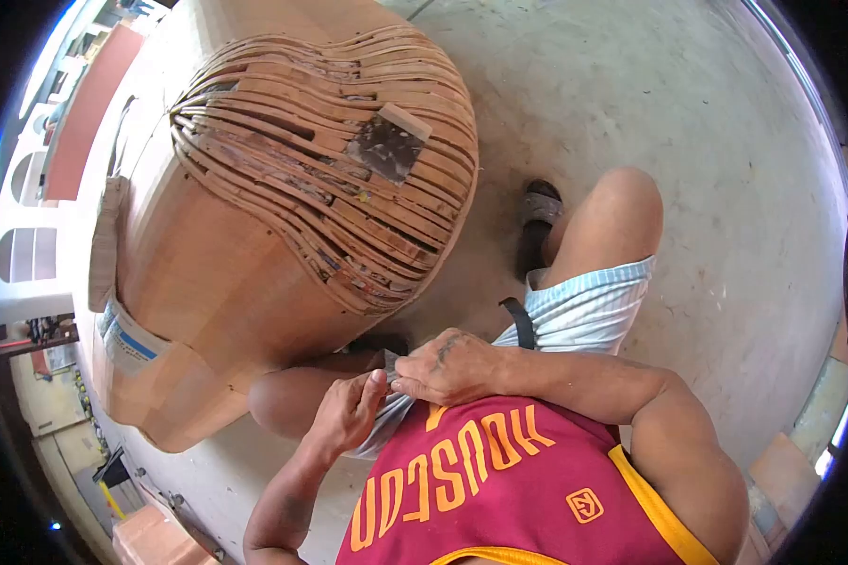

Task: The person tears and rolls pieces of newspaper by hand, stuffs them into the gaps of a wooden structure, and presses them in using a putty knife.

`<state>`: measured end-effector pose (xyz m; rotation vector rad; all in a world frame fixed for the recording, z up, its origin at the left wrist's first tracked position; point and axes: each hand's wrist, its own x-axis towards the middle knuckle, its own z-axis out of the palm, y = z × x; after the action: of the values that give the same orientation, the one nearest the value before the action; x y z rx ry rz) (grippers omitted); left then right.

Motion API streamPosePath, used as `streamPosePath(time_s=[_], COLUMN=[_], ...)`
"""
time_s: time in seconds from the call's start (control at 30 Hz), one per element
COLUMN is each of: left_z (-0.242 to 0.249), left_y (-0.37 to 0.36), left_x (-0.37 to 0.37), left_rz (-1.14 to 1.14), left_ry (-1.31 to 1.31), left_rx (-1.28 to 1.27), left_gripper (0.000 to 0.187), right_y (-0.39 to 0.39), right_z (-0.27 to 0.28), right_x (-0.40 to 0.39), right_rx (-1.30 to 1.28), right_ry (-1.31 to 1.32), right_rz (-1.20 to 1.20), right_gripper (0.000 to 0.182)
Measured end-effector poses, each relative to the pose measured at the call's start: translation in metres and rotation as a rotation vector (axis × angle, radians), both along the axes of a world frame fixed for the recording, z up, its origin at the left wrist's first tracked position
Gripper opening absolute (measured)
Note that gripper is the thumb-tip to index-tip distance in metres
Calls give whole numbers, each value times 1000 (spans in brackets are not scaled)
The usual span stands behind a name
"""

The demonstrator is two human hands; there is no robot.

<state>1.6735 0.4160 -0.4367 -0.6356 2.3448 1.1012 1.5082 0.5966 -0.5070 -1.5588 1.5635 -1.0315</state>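
Observation:
My left hand (pixel 349 411) and my right hand (pixel 450 368) meet over my lap, both closed with fingertips pinched together. Between them shows the edge of a small grey sheet-like piece (pixel 389 362), perhaps sandpaper; the fingers hide most of it. Just beyond my hands stands a large rounded wooden form (pixel 226 254). Its near bulge carries many curved brown strips (pixel 283 174) with gaps between them, running together toward a point at the left. A dark square piece (pixel 386 144) with a pale upper edge lies on the strips.
My bent knees flank the form on the grey concrete floor (pixel 735 188). White plastic chairs (pixel 28 254) and a reddish-brown board (pixel 94 113) stand at the left. A cloth-like bundle (pixel 108 245) and a paper with a blue stripe (pixel 134 339) rest against the form's left side.

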Motion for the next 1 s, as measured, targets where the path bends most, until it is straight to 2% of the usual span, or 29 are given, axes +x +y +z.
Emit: streamPosePath(time_s=[0.07,0.17,0.2,0.3,0.47,0.53,0.63,0.73,0.83,0.93,1.0], left_z=[14,28,32,50,27,19,17,6,-11,-9,9], left_y=[2,-4,-4,-3,-18,-24,-26,-25,-24,-28,-35], left_x=[-9,-18,-21,-38,-32,-32,-38,-38,-37,-44,-60], left_rz=[-165,-321,-307,-472,-696,-705,-709,-676,-673,-599,-528], left_ry=[133,194,196,97,265,303,362,392,313,242,117], left_rx=[-235,-326,-308,-341,-457,-418,-355,-329,-370,-423,-438], left_gripper=[55,54,53,53,50,48,46,44,43,43,46], right_y=[-3,-8,-8,-14,-17,-17,-13,-10,-12,-18,-26], right_z=[12,17,20,5,-13,-19,-20,-11,-8,10,10], right_x=[-5,-11,-15,-17,-11,-9,-14,-17,-14,-21,-34], right_rx=[104,136,104,122,303,397,458,353,58,-130,-144], right_ry=[-123,-380,-431,-495,-809,-992,-1117,-898,-85,81,113], right_rz=[31,77,97,131,187,218,270,138,-103,-221,-178], right_gripper=[44,47,51,54,59,59,60,57,41,24,20])
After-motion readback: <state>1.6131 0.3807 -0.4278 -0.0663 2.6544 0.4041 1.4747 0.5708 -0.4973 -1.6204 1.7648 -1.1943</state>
